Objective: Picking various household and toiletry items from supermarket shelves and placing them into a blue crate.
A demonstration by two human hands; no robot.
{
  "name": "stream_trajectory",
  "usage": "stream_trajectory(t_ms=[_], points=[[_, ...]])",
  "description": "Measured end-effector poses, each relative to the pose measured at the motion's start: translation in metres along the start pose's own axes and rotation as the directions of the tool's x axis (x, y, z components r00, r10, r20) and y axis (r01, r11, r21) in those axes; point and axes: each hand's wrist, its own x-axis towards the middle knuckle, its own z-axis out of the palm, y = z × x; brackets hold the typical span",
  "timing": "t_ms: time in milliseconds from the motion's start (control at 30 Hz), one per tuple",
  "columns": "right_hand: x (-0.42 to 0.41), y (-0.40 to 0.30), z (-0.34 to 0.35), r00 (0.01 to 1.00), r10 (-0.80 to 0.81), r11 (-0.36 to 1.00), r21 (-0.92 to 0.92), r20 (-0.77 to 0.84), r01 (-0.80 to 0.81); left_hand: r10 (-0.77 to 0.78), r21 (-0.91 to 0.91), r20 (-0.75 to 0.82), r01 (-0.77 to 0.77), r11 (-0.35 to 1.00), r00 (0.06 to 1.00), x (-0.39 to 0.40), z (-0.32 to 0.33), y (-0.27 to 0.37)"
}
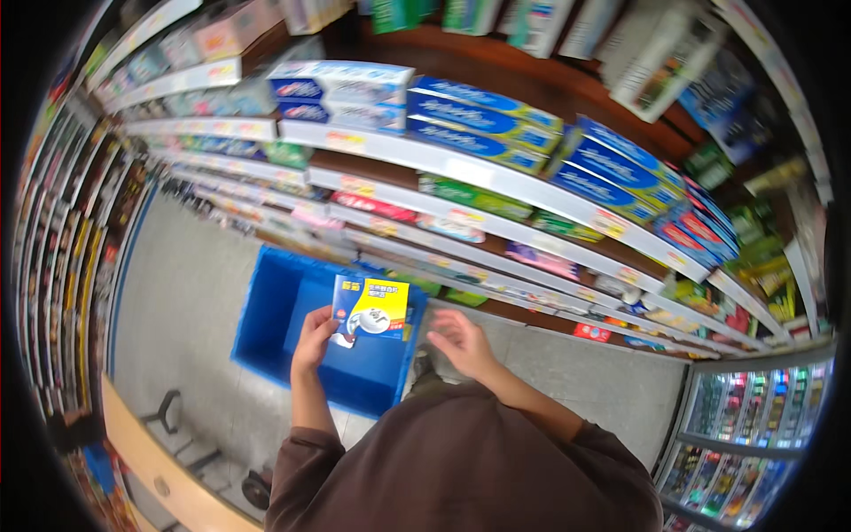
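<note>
My left hand (314, 338) grips the left edge of a flat yellow-and-blue packet (372, 307) that bears writing and a picture of a white bowl-like shape. Below the packet stands a large blue plastic crate (266, 319) on the floor. Part of another blue-and-yellow item shows behind the packet's right edge, partly hidden. To the right of the packet, apart from it, my right hand (462, 340) hovers with fingers loosely spread and nothing in it.
Shelves with white price rails (459, 166) curve across the front, holding blue-and-yellow toothpaste boxes (465, 126) and white-and-blue boxes (342, 96). A glass-doored drinks cooler (744, 412) stands at right. A wooden tabletop (159, 465) lies at lower left, near other stocked shelves (66, 266).
</note>
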Motion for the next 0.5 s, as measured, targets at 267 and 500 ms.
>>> stream_trajectory(t_ms=[267,500], points=[[-0.028,0.008,-0.074,0.997,0.083,0.708,0.704,-0.004,-0.056,0.065,0.021,0.307,-0.076,0.997,0.949,0.041,0.157,0.004],[-0.073,0.016,-0.173,0.974,0.036,0.688,0.713,-0.222,0.137,-0.038,0.016,0.456,0.034,0.999,0.889,0.051,0.27,-0.014]])
